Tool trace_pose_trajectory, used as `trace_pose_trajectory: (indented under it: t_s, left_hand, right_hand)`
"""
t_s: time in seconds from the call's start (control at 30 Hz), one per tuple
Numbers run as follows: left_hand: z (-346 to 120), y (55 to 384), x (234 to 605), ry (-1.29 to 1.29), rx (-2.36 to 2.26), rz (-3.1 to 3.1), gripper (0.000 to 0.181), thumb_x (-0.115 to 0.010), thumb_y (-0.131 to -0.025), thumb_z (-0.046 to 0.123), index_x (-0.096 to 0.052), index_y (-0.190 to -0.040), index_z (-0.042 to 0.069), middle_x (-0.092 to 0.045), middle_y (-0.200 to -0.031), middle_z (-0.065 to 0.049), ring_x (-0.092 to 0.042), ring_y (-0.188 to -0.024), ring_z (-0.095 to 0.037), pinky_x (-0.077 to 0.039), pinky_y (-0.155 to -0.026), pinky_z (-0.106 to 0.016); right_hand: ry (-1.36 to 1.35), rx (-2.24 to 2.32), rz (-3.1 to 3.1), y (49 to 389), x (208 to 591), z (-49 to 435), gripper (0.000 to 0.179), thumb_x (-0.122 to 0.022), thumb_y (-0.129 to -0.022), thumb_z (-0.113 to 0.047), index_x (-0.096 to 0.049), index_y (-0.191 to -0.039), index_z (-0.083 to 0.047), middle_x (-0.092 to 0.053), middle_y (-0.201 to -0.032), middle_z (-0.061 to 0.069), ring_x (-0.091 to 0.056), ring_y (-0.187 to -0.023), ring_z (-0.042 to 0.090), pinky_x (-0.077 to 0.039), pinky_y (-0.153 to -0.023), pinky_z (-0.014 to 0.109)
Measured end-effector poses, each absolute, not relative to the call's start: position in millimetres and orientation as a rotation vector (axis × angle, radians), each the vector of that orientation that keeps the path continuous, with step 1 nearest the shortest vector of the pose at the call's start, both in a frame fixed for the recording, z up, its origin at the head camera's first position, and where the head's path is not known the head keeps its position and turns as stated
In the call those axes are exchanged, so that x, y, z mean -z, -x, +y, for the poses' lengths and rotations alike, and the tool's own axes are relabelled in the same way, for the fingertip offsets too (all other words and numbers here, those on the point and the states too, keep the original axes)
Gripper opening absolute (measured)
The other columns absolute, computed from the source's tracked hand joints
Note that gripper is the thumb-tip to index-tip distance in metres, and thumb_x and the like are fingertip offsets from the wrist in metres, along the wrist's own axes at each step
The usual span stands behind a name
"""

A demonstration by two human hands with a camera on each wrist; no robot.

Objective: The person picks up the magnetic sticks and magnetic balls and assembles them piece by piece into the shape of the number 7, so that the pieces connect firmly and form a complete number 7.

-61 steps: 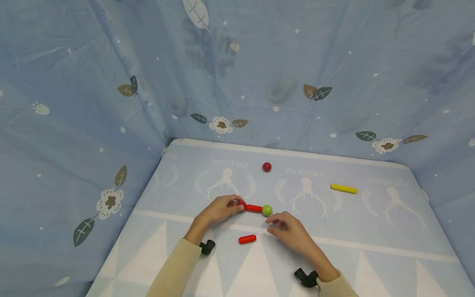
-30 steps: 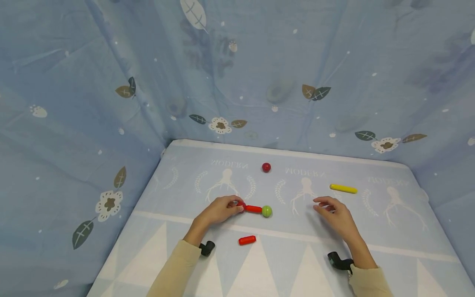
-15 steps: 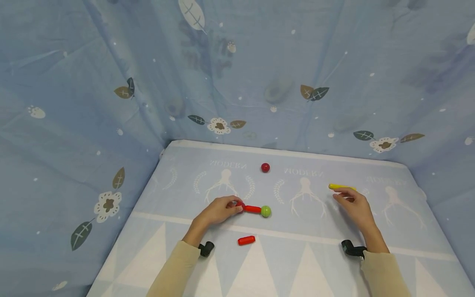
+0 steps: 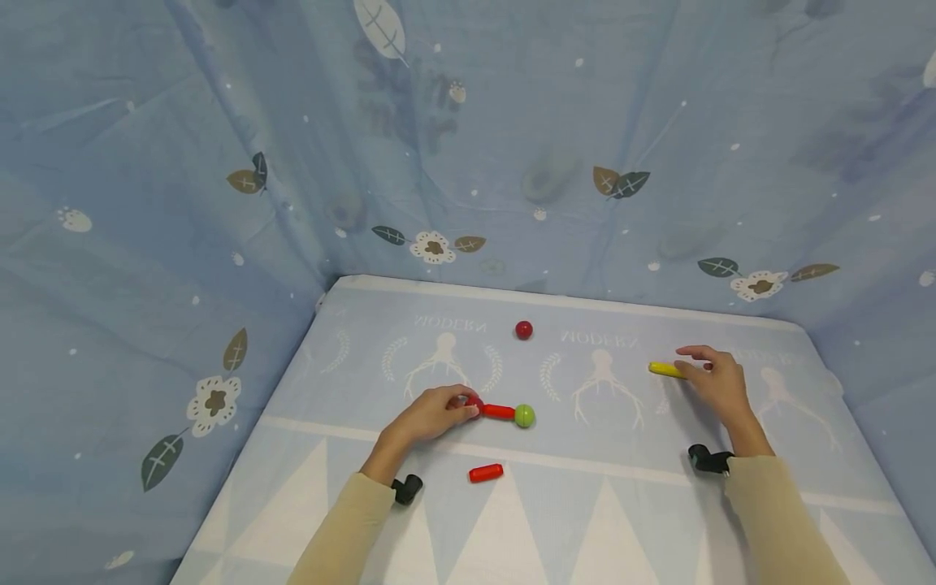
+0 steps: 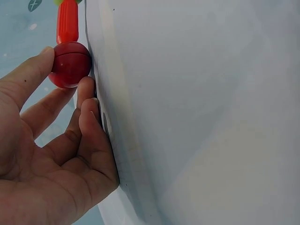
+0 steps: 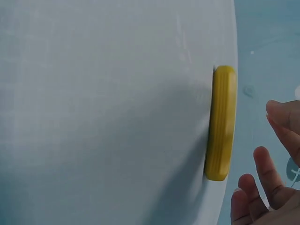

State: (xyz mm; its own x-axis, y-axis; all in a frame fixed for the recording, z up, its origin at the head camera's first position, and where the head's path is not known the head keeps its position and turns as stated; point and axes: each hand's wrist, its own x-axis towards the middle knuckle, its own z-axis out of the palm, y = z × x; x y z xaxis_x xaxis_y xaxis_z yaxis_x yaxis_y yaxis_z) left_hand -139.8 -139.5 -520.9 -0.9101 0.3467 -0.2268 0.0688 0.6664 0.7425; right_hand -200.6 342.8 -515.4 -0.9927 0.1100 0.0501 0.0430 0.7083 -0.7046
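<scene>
My left hand [image 4: 433, 413] pinches a red ball [image 5: 70, 65] between thumb and fingers. A red ribbed rod [image 4: 500, 412] joins that ball to a green ball [image 4: 524, 416], and the joined piece lies on the cloth-covered table. My right hand [image 4: 720, 388] hovers over the right end of a yellow ribbed rod [image 4: 664, 370]. In the right wrist view, the yellow rod lies on the cloth with a gap between it and the fingers [image 6: 267, 171], which are loosely bent and hold nothing.
Towards the back of the table sits a loose red ball [image 4: 523, 330]. Nearer the front lies a short red rod [image 4: 486, 473]. A blue patterned curtain [image 4: 468, 162] rises behind the table and along its sides. Each wrist carries a black camera mount [image 4: 708, 459].
From beside the green ball, my right hand has moved right and away from me to the yellow rod. My left hand keeps its pinch on the red ball in the same place.
</scene>
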Motion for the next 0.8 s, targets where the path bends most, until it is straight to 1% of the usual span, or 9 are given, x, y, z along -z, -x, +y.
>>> trace_pose_trajectory:
  t_s: [0.07, 0.17, 0.27, 0.37, 0.47, 0.6, 0.8]
  left_hand:
    - [-140, 140, 522, -0.331, -1.109, 2.533, 0.026, -0.067, -0.097, 0.039, -0.068, -0.119, 0.025, -0.061, -0.097, 0.003, -0.055, -0.089, -0.018, -0.048, -0.077, -0.037]
    - [-140, 140, 523, -0.333, -1.109, 2.534, 0.027, -0.067, -0.097, 0.04, -0.068, -0.119, 0.025, -0.061, -0.098, 0.003, -0.055, -0.089, -0.018, -0.048, -0.077, -0.038]
    - [-140, 140, 523, -0.331, -1.109, 2.536, 0.027, -0.067, -0.097, 0.04, -0.068, -0.119, 0.025, -0.061, -0.097, 0.003, -0.055, -0.089, -0.018, -0.047, -0.076, -0.037]
    - [-140, 140, 523, -0.329, -1.107, 2.537, 0.026, -0.067, -0.097, 0.04, -0.068, -0.119, 0.025, -0.06, -0.096, 0.003, -0.054, -0.088, -0.018, -0.047, -0.074, -0.036]
    - [-140, 140, 523, -0.324, -1.105, 2.538, 0.026, -0.067, -0.096, 0.039, -0.068, -0.118, 0.025, -0.059, -0.094, 0.003, -0.054, -0.087, -0.018, -0.046, -0.073, -0.036]
    - [-140, 140, 523, -0.33, -1.102, 2.541, 0.025, -0.067, -0.096, 0.039, -0.068, -0.117, 0.025, -0.059, -0.093, 0.003, -0.053, -0.086, -0.018, -0.045, -0.072, -0.036]
    - [-140, 140, 524, -0.345, -1.103, 2.548, 0.026, -0.067, -0.097, 0.039, -0.068, -0.118, 0.026, -0.059, -0.093, 0.003, -0.054, -0.086, -0.018, -0.045, -0.072, -0.036]
  right_hand:
    - [0.129, -1.175, -2.853, 204, 518, 346, 0.038, -0.061, -0.101, -0.025, -0.063, -0.128, 0.001, -0.051, -0.133, 0.033, -0.042, -0.121, 0.053, -0.036, -0.095, 0.064]
    - [0.093, -1.207, -2.914, 208, 522, 350, 0.041, -0.06, -0.101, -0.028, -0.061, -0.131, 0.0, -0.048, -0.137, 0.033, -0.04, -0.125, 0.054, -0.035, -0.096, 0.065]
    - [0.019, -1.22, -2.963, 210, 526, 353, 0.042, -0.061, -0.101, -0.026, -0.06, -0.133, 0.0, -0.047, -0.139, 0.034, -0.04, -0.126, 0.054, -0.037, -0.094, 0.064]
    - [-0.052, -1.194, -2.968, 212, 530, 354, 0.04, -0.065, -0.098, -0.02, -0.061, -0.132, 0.001, -0.048, -0.137, 0.034, -0.042, -0.124, 0.054, -0.038, -0.093, 0.064]
    - [-0.068, -1.149, -2.971, 213, 534, 355, 0.038, -0.068, -0.096, -0.015, -0.062, -0.13, 0.0, -0.051, -0.135, 0.034, -0.043, -0.124, 0.054, -0.037, -0.094, 0.066]
    - [-0.07, -1.09, -2.976, 215, 538, 355, 0.035, -0.069, -0.094, -0.011, -0.065, -0.127, 0.0, -0.054, -0.131, 0.034, -0.044, -0.122, 0.054, -0.034, -0.095, 0.068]
    - [-0.076, -1.051, -2.964, 215, 539, 354, 0.033, -0.069, -0.092, -0.008, -0.067, -0.124, 0.0, -0.057, -0.127, 0.034, -0.045, -0.119, 0.055, -0.03, -0.093, 0.069]
